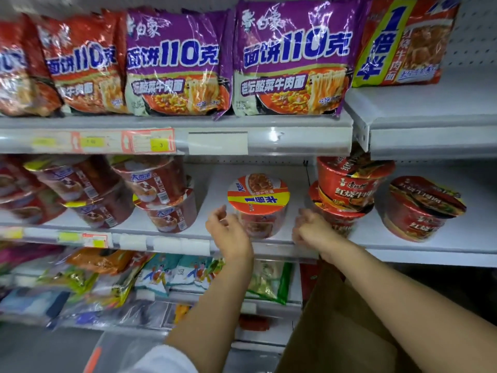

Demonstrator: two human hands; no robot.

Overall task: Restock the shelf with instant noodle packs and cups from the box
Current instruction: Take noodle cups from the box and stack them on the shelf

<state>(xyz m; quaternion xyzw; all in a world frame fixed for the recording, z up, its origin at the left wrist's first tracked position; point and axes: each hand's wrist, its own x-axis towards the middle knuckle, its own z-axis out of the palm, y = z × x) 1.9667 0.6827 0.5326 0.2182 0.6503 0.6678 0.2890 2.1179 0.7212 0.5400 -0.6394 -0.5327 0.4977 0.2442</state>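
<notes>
Noodle cup [258, 204] stands upright at the front edge of the middle shelf [430, 244], in the gap between stacked cups on either side. Left hand [228, 232] and right hand [312, 228] flank it, fingers loosely curled, gripping nothing; contact with the cup not discernible. Judgement: light, thin-walled, crushable; film wrap likely slippery. Hold low on both sides, gently.
</notes>
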